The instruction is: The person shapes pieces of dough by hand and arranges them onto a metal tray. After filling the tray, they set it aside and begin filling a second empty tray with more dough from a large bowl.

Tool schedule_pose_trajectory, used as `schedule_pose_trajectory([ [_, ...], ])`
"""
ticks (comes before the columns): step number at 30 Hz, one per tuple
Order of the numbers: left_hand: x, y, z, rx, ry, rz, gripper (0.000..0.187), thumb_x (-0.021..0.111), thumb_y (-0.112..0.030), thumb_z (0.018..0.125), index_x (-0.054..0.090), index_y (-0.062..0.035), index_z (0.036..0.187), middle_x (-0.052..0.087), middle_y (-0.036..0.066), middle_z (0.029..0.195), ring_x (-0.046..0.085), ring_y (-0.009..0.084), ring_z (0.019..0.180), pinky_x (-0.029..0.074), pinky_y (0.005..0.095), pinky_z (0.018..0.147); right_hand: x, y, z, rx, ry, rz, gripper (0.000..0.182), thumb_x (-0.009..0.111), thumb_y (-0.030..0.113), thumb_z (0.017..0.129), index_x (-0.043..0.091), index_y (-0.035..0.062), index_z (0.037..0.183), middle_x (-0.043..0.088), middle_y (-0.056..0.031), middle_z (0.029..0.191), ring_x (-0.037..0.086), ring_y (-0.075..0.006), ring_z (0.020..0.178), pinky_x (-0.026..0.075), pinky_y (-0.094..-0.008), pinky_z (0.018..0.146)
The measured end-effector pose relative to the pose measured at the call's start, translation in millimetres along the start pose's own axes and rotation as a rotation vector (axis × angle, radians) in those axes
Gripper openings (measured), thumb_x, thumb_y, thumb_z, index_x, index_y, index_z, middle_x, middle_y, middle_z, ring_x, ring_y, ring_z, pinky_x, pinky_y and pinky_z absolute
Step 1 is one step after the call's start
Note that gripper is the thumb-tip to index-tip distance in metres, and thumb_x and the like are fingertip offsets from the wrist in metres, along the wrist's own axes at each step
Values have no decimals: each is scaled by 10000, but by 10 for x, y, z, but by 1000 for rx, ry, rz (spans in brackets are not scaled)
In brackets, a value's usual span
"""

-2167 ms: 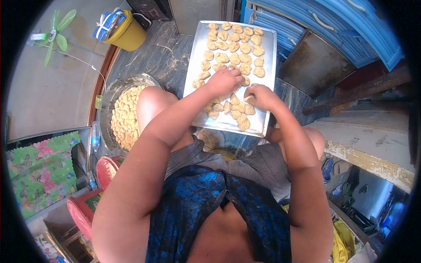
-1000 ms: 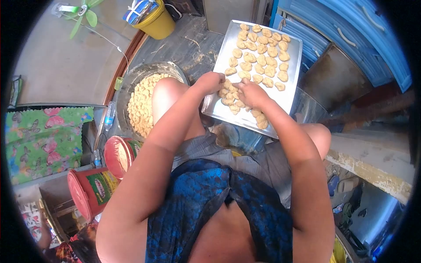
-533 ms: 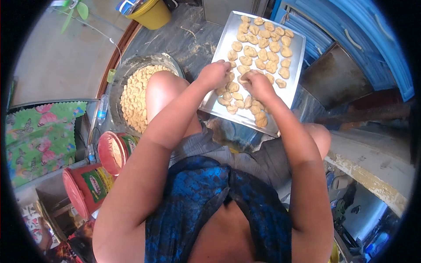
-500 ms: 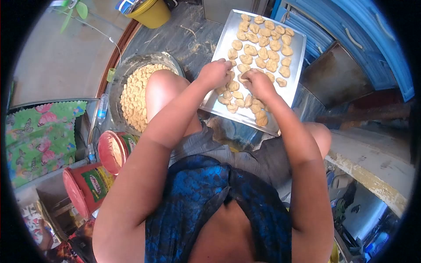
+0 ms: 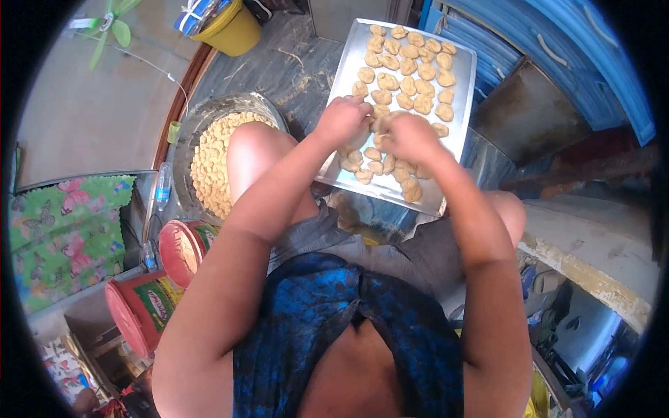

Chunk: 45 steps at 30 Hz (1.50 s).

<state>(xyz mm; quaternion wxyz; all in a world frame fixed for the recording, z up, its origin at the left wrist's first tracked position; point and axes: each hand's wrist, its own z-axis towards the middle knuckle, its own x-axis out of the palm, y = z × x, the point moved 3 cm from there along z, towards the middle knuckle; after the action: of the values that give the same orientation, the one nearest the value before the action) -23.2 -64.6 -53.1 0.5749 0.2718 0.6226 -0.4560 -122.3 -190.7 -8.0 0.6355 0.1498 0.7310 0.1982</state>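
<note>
A metal baking tray (image 5: 347,54) lies tilted in front of me, bearing rows of tan dough pieces (image 5: 423,104) at its far side. Closer to me, more dough pieces (image 5: 376,167) sit in a loose cluster. At the tray's left part, my left hand (image 5: 343,121) has its fingers curled down; what they hold is hidden. My right hand (image 5: 412,136) is over the middle of the tray, fingers closed around a dough piece, partly smeared by motion. The two hands' fingertips are close together.
Left of the tray, a large round basin (image 5: 182,177) holds many small dough pieces, partly behind my knee. Red buckets (image 5: 125,317) stand at the lower left, a yellow bucket (image 5: 233,31) at the back. Blue drawers (image 5: 488,52) are at the right.
My right hand has shifted slightly left and its fingers have turned inward, closer to my left hand. The whole view has shifted a little; the left hand stays over the tray's left part.
</note>
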Motion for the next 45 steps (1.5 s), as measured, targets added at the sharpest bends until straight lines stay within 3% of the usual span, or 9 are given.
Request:
schedule_pose_trajectory([
  [9, 119, -358, 0, 157, 28, 2, 126, 632, -209, 735, 632, -113, 816, 578, 50, 890, 586, 235, 862, 435, 377, 781, 206, -404, -127, 110, 11, 92, 224, 624, 249, 798, 645, 58, 911, 635, -167, 912, 592, -329, 914, 466, -406, 795],
  [15, 124, -316, -5, 89, 104, 4, 156, 638, -188, 721, 639, -118, 860, 571, 52, 895, 577, 227, 890, 423, 379, 797, 131, -358, -303, 361, 53, 106, 335, 667, 258, 746, 560, 53, 989, 630, -177, 911, 605, -344, 871, 473, -427, 752],
  [20, 83, -434, 11, 322, -99, -65, 258, 652, -197, 723, 635, -154, 977, 585, 5, 996, 539, 187, 988, 370, 364, 841, 301, -459, -320, 292, 19, 159, 346, 654, 188, 712, 488, 60, 987, 631, -154, 825, 614, -341, 841, 474, -431, 724],
  [23, 187, -476, 33, 392, -36, -31, 233, 654, -221, 729, 647, -165, 955, 583, 0, 1004, 533, 166, 978, 350, 340, 842, 100, -595, -356, 272, 15, 304, 325, 636, 129, 711, 529, 32, 1003, 620, -122, 761, 620, -261, 718, 471, -357, 645],
  [28, 199, -503, 106, 311, 45, 88, 169, 639, -238, 743, 657, -165, 895, 586, -1, 983, 537, 170, 948, 355, 341, 821, 155, -785, -434, 263, -199, 480, 297, 620, 96, 733, 621, 76, 1030, 614, -159, 807, 621, -303, 791, 481, -377, 721],
  [30, 236, -487, 117, 304, 57, 99, 155, 634, -242, 746, 659, -162, 877, 586, -1, 980, 537, 169, 939, 356, 340, 815, 266, -728, -393, 109, -215, 94, 207, 612, 83, 756, 650, 69, 959, 614, -161, 903, 603, -316, 855, 472, -382, 773],
  [35, 217, -513, 147, 266, 116, 72, 177, 622, -204, 751, 646, -143, 915, 582, 11, 992, 532, 172, 945, 356, 338, 821, 173, -692, -436, 119, -204, 87, 180, 584, 130, 796, 658, 84, 953, 616, -149, 945, 590, -331, 878, 468, -400, 788],
  [40, 131, -607, 152, 353, 7, -91, 242, 611, -169, 747, 635, -144, 986, 587, 7, 1020, 527, 186, 971, 356, 355, 839, 69, -646, -601, 324, 73, 149, 228, 628, 238, 762, 654, 103, 944, 643, -141, 845, 612, -317, 822, 481, -415, 741],
  [45, 183, -677, 122, 438, 102, -68, 312, 616, -166, 739, 626, -140, 1050, 585, 4, 1102, 506, 195, 1018, 349, 366, 845, 238, -653, -561, 184, 149, 194, 292, 685, 165, 679, 609, 77, 946, 640, -147, 819, 615, -318, 810, 480, -399, 709],
])
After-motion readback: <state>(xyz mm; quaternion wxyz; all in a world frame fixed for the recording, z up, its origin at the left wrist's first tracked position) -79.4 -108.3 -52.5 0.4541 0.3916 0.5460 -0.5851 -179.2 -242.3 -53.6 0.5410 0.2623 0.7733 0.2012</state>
